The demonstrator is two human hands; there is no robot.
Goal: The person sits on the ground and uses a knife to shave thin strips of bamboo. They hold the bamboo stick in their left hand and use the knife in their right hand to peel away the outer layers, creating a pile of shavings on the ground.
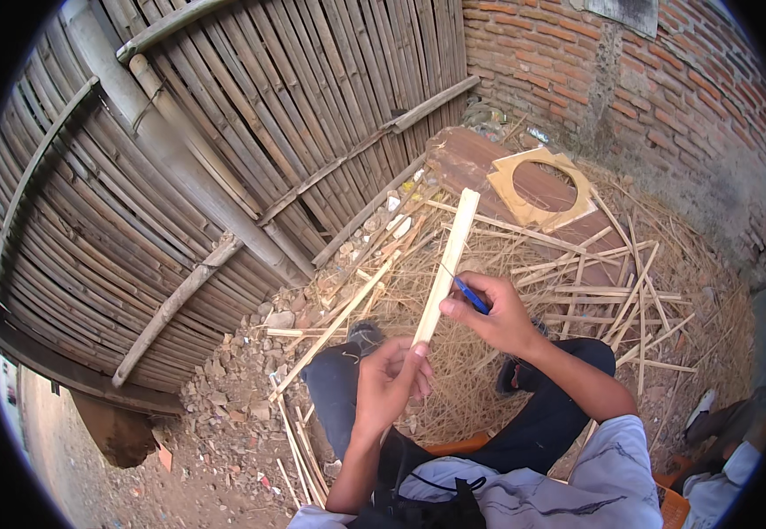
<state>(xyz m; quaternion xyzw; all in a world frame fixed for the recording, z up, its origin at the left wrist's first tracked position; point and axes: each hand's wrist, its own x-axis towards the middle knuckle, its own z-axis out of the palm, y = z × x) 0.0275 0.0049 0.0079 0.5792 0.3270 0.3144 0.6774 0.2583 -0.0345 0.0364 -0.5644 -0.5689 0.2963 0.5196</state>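
Observation:
My left hand [389,385] is closed round the lower end of a flat pale wooden or bamboo strip [456,236], which slants up and away from me over my lap. Against the strip's right side is my right hand [497,316], its thumb close to or touching the edge. Those fingers are closed on a slim tool with a blue handle [472,296]. A thin dark line runs from the tool's front end across the strip; whether it is a blade or a tip is too small to tell.
Loose strips [643,304] lie crisscrossed on straw and shavings to the right. A brown board [462,163] carries a cut-out piece with a round hole [504,181]. A bamboo fence [312,106] and a brick wall [533,53] close the far side. Another person's leg [720,421] shows at right.

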